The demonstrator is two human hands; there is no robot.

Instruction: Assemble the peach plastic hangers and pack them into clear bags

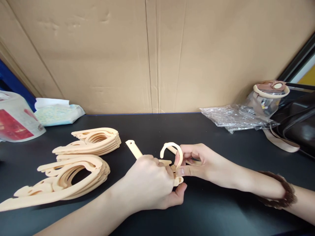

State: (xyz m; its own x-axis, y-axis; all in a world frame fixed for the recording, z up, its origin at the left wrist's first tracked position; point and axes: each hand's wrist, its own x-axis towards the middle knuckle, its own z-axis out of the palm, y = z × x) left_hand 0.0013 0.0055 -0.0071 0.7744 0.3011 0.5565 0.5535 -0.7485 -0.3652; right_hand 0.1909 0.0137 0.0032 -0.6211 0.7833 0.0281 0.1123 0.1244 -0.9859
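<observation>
Between my hands is a beige plastic folding hanger (pixel 134 149), one flat arm with a small hole sticking out to the upper left. My left hand (pixel 149 183) is closed around its body, hiding much of it. My right hand (pixel 200 164) pinches the base of the curved hook (pixel 180 152) between thumb and fingers. More pale pieces of the hanger show behind the right fingers, partly covered. Left of my hands lie two stacks of folded beige hangers, a nearer stack (pixel 95 183) and a farther stack (pixel 108 147).
On the black table (pixel 137 126), a tissue pack (pixel 61 114) and a white-and-red plastic container (pixel 19 118) stand at the back left. Crumpled clear plastic (pixel 228 116), a strapped bottle (pixel 268 95) and a black bag (pixel 300 114) are at right. A cardboard wall (pixel 110 59) closes off the back.
</observation>
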